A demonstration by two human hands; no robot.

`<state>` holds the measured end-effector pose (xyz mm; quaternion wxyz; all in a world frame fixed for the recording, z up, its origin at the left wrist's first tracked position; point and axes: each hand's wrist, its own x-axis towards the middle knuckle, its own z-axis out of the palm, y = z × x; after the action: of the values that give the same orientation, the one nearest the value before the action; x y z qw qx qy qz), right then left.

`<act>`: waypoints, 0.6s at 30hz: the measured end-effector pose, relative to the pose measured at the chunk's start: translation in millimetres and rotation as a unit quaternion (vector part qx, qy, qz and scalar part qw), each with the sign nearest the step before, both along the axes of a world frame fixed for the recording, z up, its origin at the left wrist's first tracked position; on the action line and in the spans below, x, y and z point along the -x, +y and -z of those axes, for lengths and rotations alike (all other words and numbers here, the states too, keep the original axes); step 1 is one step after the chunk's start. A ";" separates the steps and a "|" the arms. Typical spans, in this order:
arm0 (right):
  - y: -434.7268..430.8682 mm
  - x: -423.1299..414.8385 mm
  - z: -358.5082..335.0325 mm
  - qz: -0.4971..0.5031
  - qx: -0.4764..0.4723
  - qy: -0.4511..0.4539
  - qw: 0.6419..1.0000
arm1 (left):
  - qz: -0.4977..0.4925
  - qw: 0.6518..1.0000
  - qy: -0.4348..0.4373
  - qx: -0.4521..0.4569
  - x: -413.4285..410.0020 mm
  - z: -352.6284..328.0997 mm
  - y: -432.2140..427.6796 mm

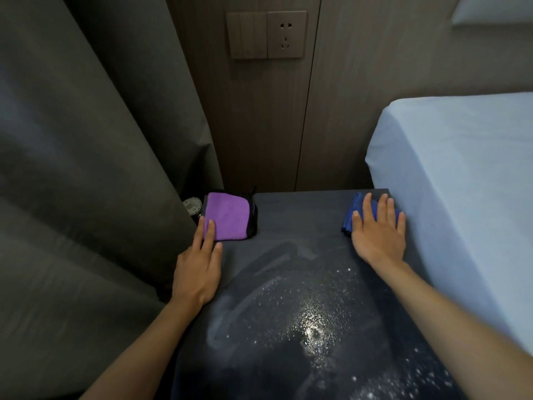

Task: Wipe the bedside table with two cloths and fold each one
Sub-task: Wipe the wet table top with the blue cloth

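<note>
**A:** What's at the far left?

**B:** A grey curtain [86, 140], hanging in folds past the worktop's left edge. Between it and the far-left corner sits a small round dial-faced object [192, 206]. I cannot read it.

**A:** And the first cloth?

**B:** The purple cloth [230, 217] lies folded into a neat square on the far-left corner of the worktop [300, 215]. A black edge shows along its right side. The left grip [199, 269] lies flat just in front of it, fingers straight and close together, pinching nothing. One fingertip rests on the cloth's near-left corner. The next one touches the bare worktop just beside the cloth's near edge.

**A:** The middle?

**B:** The dark worktop has pale streaks curving across it, with white specks and a bright spot of glare toward the near side. On the wood-panelled wall behind is a switch-and-socket plate [266, 34].

**A:** And to the right?

**B:** The blue cloth [353, 215] sits in the far-right corner of the worktop, with layered edges showing at its left side. The right grip [377, 229] lies palm-down on top of it, fingers straight and spread, resting on it rather than pinching. The cloth shows beside the thumb and between the fingers.

**A:** Past that?

**B:** A bed [461, 183] with a white sheet, its side just beside the worktop's right edge and near the little finger. The corner of a pillow [496, 10] shows at the top right.
</note>
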<state>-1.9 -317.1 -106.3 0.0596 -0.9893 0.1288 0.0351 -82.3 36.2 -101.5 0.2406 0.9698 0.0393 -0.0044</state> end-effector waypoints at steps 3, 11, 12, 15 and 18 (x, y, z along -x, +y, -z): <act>16.8 16.8 2.2 0.046 -0.007 -0.017 0.999 | -0.002 1.000 0.002 -0.002 0.7 -3.8 -1.9; 81.7 57.3 -1.8 0.083 0.001 0.001 0.997 | -0.010 1.000 -0.003 0.022 -0.5 -0.7 -0.9; 93.0 60.4 -2.4 0.087 -0.001 0.002 0.996 | -0.010 1.000 -0.003 0.016 -1.1 0.1 0.0; 129.5 71.1 -2.2 0.081 -0.010 -0.002 0.997 | -0.013 1.000 -0.005 0.005 -1.3 2.1 2.6; 164.7 84.6 -2.7 0.051 -0.017 -0.013 0.998 | -0.012 1.000 -0.017 0.000 -0.3 2.3 2.7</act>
<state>-86.5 -152.4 -103.6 0.0801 -0.9807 0.1774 0.0209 -82.0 38.8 -103.8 0.2410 0.9693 0.0463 0.0154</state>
